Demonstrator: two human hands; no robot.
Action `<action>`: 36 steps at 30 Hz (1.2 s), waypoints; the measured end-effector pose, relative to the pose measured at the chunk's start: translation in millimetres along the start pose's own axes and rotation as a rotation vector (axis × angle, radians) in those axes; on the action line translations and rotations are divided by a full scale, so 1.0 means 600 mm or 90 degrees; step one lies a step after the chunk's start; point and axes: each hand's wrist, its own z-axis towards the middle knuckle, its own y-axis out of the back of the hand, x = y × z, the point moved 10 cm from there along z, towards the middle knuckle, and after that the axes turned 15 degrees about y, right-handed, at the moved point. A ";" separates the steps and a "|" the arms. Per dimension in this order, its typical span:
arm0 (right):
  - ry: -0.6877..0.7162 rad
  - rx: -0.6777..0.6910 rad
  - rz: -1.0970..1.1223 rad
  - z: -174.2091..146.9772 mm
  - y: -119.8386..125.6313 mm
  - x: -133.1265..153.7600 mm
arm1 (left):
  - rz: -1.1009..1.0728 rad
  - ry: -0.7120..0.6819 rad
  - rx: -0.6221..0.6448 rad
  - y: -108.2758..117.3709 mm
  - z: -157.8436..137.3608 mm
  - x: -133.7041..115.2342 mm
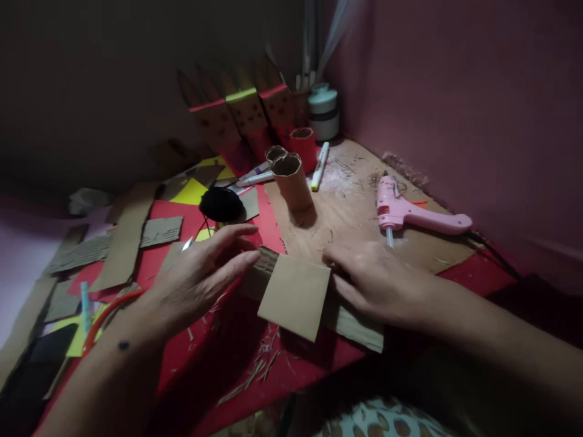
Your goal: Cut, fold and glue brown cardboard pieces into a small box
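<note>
A square of tan cardboard (pixel 295 296) lies tilted over a darker corrugated cardboard strip (pixel 357 328), near the table's front edge. At the square's upper right corner is my right hand (pixel 376 282), its curled fingers closed on that edge. My left hand (pixel 204 273) hovers beside the upper left corner, thumb and fingers apart, holding nothing. Beyond the hands stands a brown cardboard tube (pixel 294 185), with a second tube partly hidden behind it. A black round bundle (pixel 221 205) sits just past my left fingers.
A pink glue gun (pixel 410 212) rests at right, its cord running off the table. Markers (pixel 321 167), a red tube (pixel 303 149), decorated cardboard figures (pixel 246 112) and a lidded jar (pixel 323 112) stand or lie behind. Cardboard strips (pixel 122 237) and orange-handled scissors (pixel 102 315) lie left.
</note>
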 end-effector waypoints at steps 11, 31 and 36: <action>-0.032 -0.033 -0.028 -0.004 -0.003 -0.004 | -0.252 -0.033 0.087 -0.051 -0.031 -0.028; 0.074 -0.127 -0.093 -0.003 0.011 0.099 | -0.318 -0.005 0.098 -0.056 -0.022 -0.004; 0.076 -0.109 -0.103 -0.002 0.010 0.094 | -0.408 0.024 0.208 -0.066 -0.020 0.016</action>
